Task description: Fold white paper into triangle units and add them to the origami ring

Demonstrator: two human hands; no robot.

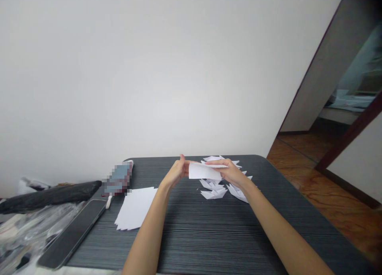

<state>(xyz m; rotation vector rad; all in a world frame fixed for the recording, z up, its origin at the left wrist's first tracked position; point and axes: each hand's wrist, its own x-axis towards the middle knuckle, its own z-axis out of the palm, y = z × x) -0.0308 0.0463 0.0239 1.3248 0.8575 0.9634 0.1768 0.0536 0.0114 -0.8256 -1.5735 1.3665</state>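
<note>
Both hands hold one folded white sheet of paper (203,171) in the air above the dark striped table (209,227). My left hand (176,173) pinches the sheet's left end with closed fingers. My right hand (231,171) grips its right end, fingers curled over the top edge. Under and behind the hands lie several folded white paper boats (213,193). A loose stack of flat white sheets (135,207) lies on the table to the left of my left forearm.
A dark phone (73,233) lies face up at the table's left edge beside a blurred small box (117,179). Clear plastic wrapping (20,235) and a long dark object (50,195) sit further left. A white wall stands behind; a wooden floor and doorway are at right.
</note>
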